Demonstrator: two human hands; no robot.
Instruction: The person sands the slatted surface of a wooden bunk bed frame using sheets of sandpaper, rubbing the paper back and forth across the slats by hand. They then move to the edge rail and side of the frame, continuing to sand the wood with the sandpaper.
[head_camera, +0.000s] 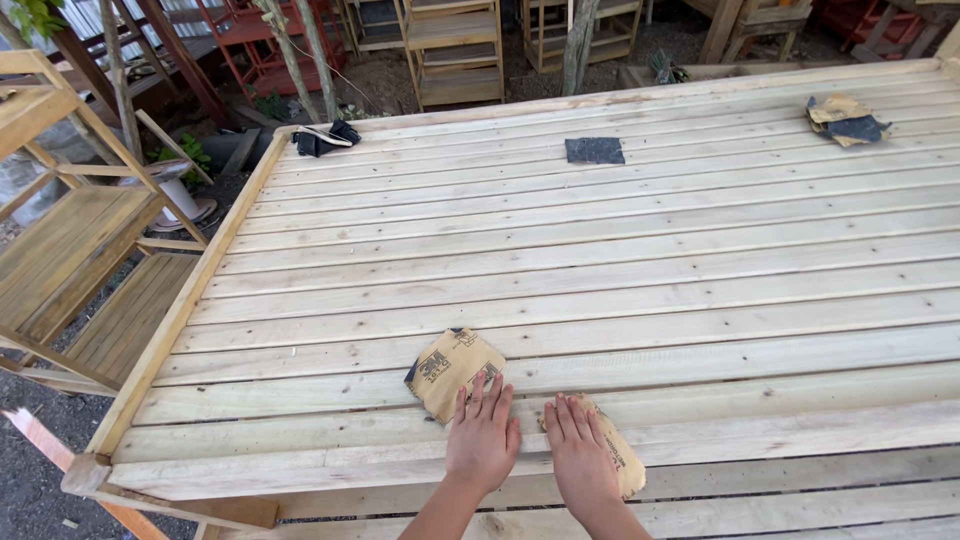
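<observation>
Both hands lie flat, fingers spread — left hand (484, 440) touches the near corner of a tan sandpaper sheet (452, 370) lying up-left; right hand (580, 455) presses another sheet (622, 462) on the slatted panel (600, 260).

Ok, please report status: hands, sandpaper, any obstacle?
Left hand flat on one sandpaper sheet. Right hand flat on second sheet. Slatted wooden panel beneath; nothing blocking.

head view, looking down, near slats (600, 250)
</observation>
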